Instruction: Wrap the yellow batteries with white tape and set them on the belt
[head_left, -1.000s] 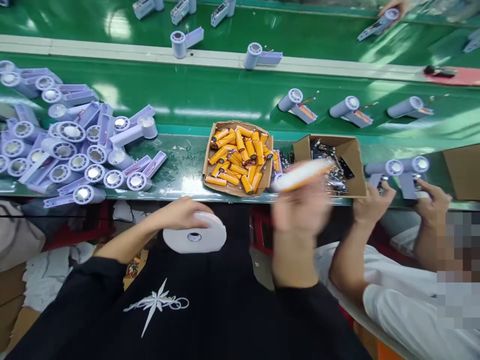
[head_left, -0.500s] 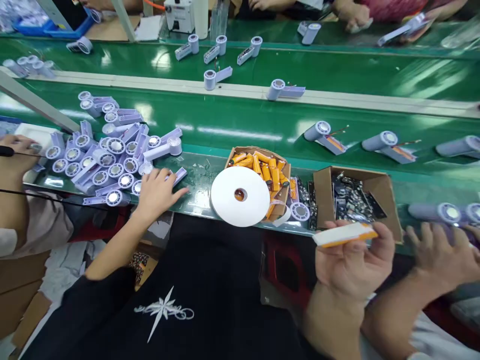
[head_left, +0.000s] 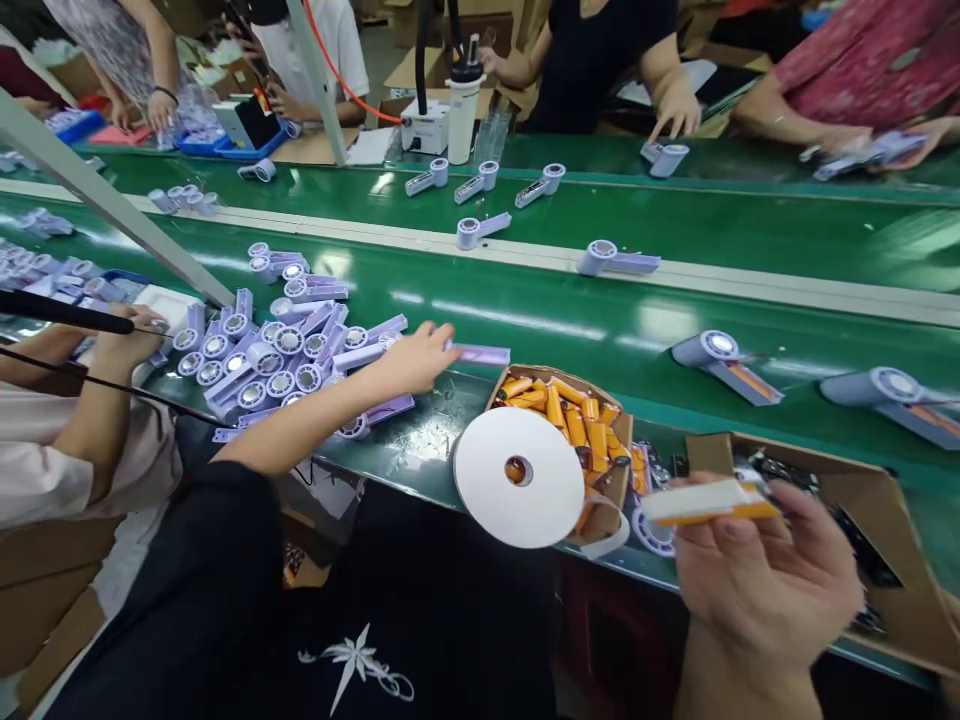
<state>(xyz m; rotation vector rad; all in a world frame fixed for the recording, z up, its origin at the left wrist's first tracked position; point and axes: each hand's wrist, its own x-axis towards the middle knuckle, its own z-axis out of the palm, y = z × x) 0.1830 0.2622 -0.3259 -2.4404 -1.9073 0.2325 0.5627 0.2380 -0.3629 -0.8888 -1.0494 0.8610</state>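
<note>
My left hand (head_left: 420, 358) has its fingers closed on a lavender handheld-fan housing (head_left: 484, 354). The handle points right, and the round end is hidden by the hand. Just left of it lies a pile of similar fan housings (head_left: 289, 340). My right hand (head_left: 772, 585) pinches an orange battery (head_left: 709, 503) with a white strip along its top, held above the bench's front edge. Between the hands, a large white roll of tape (head_left: 487, 480) leans over a cardboard box of orange batteries (head_left: 592, 420). Partly behind the right hand is another lavender fan housing (head_left: 651, 530).
A cardboard box of dark circuit boards (head_left: 907, 540) stands at the right. Fan housings with batteries (head_left: 727, 365) lie on the green conveyor (head_left: 540, 310). A slanted metal post (head_left: 127, 200) rises at the left. Co-workers' hands (head_left: 675, 110) work across the line; another person (head_left: 97, 420) sits at my left.
My left hand has gone from the pile's front edge up and right, now with a fan housing in it. My right hand still holds the battery. The view has tilted up and shifted left.
</note>
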